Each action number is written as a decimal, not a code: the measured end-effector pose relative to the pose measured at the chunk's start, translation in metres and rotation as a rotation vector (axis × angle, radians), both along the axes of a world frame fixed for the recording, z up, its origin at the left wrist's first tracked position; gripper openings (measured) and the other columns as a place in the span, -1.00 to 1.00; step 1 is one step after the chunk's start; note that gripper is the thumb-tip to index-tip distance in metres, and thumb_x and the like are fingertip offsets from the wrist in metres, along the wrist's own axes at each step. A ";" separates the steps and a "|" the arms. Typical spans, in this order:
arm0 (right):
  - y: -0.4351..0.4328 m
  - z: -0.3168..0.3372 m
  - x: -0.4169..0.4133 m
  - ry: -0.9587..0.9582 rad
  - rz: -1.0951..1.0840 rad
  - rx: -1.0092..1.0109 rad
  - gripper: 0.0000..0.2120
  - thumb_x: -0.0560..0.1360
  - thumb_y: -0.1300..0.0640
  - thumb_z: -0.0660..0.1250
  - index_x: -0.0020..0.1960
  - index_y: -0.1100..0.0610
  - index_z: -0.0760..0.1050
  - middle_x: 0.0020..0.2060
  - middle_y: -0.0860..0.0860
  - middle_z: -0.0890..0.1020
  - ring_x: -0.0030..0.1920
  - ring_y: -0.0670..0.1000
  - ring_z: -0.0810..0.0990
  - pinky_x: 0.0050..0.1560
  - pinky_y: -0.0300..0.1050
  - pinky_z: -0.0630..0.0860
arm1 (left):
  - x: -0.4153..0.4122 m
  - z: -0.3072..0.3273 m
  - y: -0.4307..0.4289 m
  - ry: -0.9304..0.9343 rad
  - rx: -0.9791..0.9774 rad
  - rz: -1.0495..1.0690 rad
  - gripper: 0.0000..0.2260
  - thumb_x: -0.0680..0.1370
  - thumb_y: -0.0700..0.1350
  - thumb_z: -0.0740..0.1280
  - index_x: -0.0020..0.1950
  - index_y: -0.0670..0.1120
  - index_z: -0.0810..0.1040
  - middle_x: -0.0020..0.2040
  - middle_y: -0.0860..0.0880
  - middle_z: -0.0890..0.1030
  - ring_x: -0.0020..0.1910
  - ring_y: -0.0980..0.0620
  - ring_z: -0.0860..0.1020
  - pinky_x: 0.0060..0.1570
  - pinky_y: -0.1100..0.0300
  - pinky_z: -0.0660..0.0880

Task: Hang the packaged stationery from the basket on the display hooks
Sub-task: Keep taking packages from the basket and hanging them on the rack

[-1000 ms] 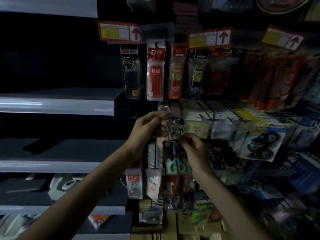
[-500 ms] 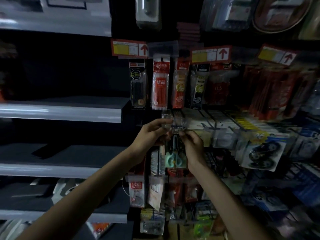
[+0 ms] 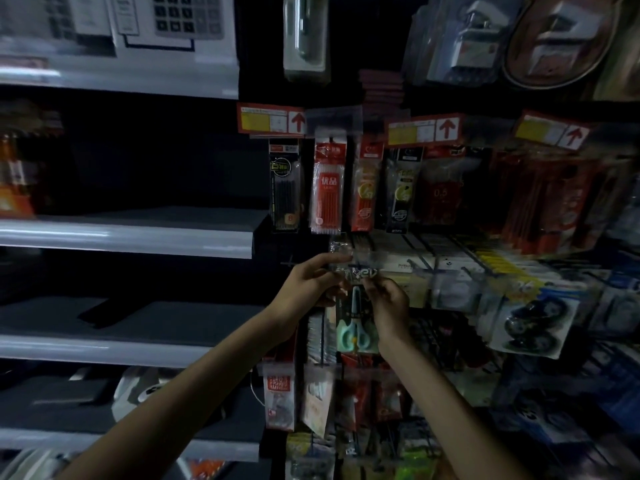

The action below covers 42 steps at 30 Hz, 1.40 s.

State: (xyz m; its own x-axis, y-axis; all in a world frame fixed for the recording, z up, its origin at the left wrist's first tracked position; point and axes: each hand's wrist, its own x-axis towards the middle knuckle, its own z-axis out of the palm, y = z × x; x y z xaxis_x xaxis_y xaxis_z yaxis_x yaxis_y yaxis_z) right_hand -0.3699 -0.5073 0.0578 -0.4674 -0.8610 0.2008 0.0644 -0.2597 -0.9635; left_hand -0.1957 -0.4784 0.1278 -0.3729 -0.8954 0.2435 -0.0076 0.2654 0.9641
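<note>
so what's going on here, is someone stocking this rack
A person is stocking a dim stationery rack. The left hand and the right hand pinch the top of a scissors pack with mint-green handles, holding it against the rack just below a row of pen packs. Whether it already hangs there is too blurred to tell.

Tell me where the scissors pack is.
Head view, centre: scissors pack pinched at its top by left hand and right hand, below the red refill pack.

Grey shelves [image 3: 124,233] are mounted at the left. Red-arrowed price labels [image 3: 272,120] are fixed above hung pen refill packs [image 3: 329,188].
</note>
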 end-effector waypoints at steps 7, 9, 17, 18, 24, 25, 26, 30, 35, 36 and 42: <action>-0.006 0.001 -0.002 -0.057 0.008 0.017 -0.75 0.56 0.11 0.47 0.11 0.29 0.61 0.02 0.21 0.71 0.01 0.15 0.69 -0.02 -0.01 0.62 | 0.000 -0.004 -0.003 0.025 -0.027 -0.006 -0.74 0.72 -0.18 0.28 0.35 0.06 0.63 0.11 -0.26 0.68 0.02 -0.06 0.64 0.15 -0.04 0.56; -0.007 0.000 -0.002 -0.068 0.005 0.017 -0.75 0.55 0.11 0.48 0.11 0.27 0.62 0.02 0.18 0.72 0.07 0.20 0.69 0.07 0.06 0.62 | 0.000 -0.009 -0.004 0.045 -0.047 -0.011 -0.75 0.71 -0.19 0.29 0.33 0.03 0.64 0.10 -0.27 0.67 0.01 -0.06 0.65 0.14 -0.05 0.57; -0.002 0.002 -0.005 -0.056 0.024 0.085 -0.90 0.55 0.00 0.49 -0.05 -0.07 0.57 -0.05 -0.09 0.65 -0.04 -0.06 0.58 -0.07 -0.10 0.51 | -0.007 -0.072 -0.017 -0.108 -0.180 0.156 -0.83 0.62 -0.22 0.44 0.18 -0.02 0.68 -0.04 -0.06 0.72 -0.02 0.01 0.72 -0.02 0.20 0.64; -0.002 0.002 -0.005 -0.066 0.026 0.098 -0.90 0.55 -0.01 0.49 -0.04 -0.06 0.57 -0.06 -0.10 0.63 -0.06 -0.09 0.55 -0.10 -0.12 0.47 | -0.009 -0.080 -0.021 -0.119 -0.168 0.216 -0.83 0.60 -0.18 0.48 0.17 -0.02 0.67 -0.05 -0.03 0.72 -0.04 0.02 0.71 -0.06 0.24 0.63; -0.006 0.001 -0.006 -0.111 0.026 0.112 -0.88 0.54 0.01 0.50 -0.01 0.01 0.59 -0.02 -0.07 0.64 -0.03 -0.10 0.54 -0.17 -0.17 0.41 | -0.016 -0.108 -0.036 -0.048 -0.043 0.317 -0.70 0.53 -0.16 0.56 0.22 -0.06 0.59 0.01 -0.05 0.72 -0.01 0.06 0.72 -0.04 0.22 0.65; -0.007 0.000 -0.006 -0.114 0.027 0.111 -0.88 0.54 0.02 0.50 -0.02 0.00 0.59 -0.02 -0.05 0.64 -0.03 -0.09 0.55 -0.16 -0.16 0.42 | -0.016 -0.112 -0.037 -0.011 0.001 0.291 -0.72 0.54 -0.19 0.54 0.22 -0.09 0.61 0.03 -0.07 0.73 0.01 0.02 0.73 -0.03 0.20 0.66; -0.008 -0.001 -0.005 -0.118 0.023 0.109 -0.88 0.54 0.02 0.50 -0.01 0.02 0.59 -0.02 -0.04 0.65 -0.03 -0.07 0.57 -0.16 -0.16 0.44 | -0.017 -0.115 -0.038 0.023 0.045 0.269 -0.77 0.56 -0.22 0.51 0.19 -0.12 0.63 0.03 -0.11 0.73 0.01 -0.01 0.73 -0.04 0.19 0.66; -0.006 -0.009 -0.004 -0.123 -0.004 0.056 -0.83 0.55 0.13 0.49 0.10 0.13 0.61 -0.02 -0.05 0.68 0.01 -0.07 0.63 -0.12 -0.22 0.49 | -0.017 -0.124 -0.036 0.142 0.133 0.284 -0.93 0.58 -0.28 0.47 0.05 -0.21 0.68 0.00 -0.21 0.73 0.02 -0.17 0.72 0.04 0.02 0.69; 0.007 -0.031 0.002 0.064 -0.069 -0.039 -0.75 0.58 0.23 0.44 0.21 0.11 0.48 0.04 0.08 0.66 -0.01 -0.06 0.65 -0.21 -0.36 0.56 | -0.017 -0.130 -0.033 0.153 0.025 0.313 -0.87 0.60 -0.27 0.44 0.14 -0.13 0.66 0.04 -0.11 0.74 0.07 -0.08 0.72 0.05 0.10 0.68; 0.011 -0.035 0.005 0.087 -0.083 -0.053 -0.73 0.59 0.24 0.41 0.24 0.10 0.45 0.03 0.07 0.64 -0.05 -0.08 0.64 -0.22 -0.37 0.56 | -0.018 -0.133 -0.031 0.136 -0.005 0.320 -0.84 0.61 -0.26 0.44 0.17 -0.09 0.66 0.06 -0.06 0.74 0.08 -0.03 0.72 0.05 0.14 0.67; 0.026 -0.066 0.012 0.285 -0.039 -0.019 -0.44 0.64 0.19 0.34 0.57 -0.03 0.25 0.31 -0.10 0.50 0.24 -0.14 0.54 0.06 -0.43 0.50 | -0.026 -0.154 -0.023 0.085 -0.087 0.285 -0.65 0.65 -0.01 0.42 0.44 0.04 0.56 0.28 0.10 0.68 0.27 0.13 0.65 0.25 0.10 0.61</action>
State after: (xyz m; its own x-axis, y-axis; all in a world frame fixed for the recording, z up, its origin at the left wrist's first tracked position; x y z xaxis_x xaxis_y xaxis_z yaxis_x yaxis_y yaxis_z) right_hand -0.3581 -0.4809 -0.0083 -0.4221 -0.8385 0.3446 -0.2191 -0.2745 -0.9363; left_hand -0.2222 -0.5018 -0.0258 -0.0843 -0.9353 0.3437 -0.0138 0.3460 0.9381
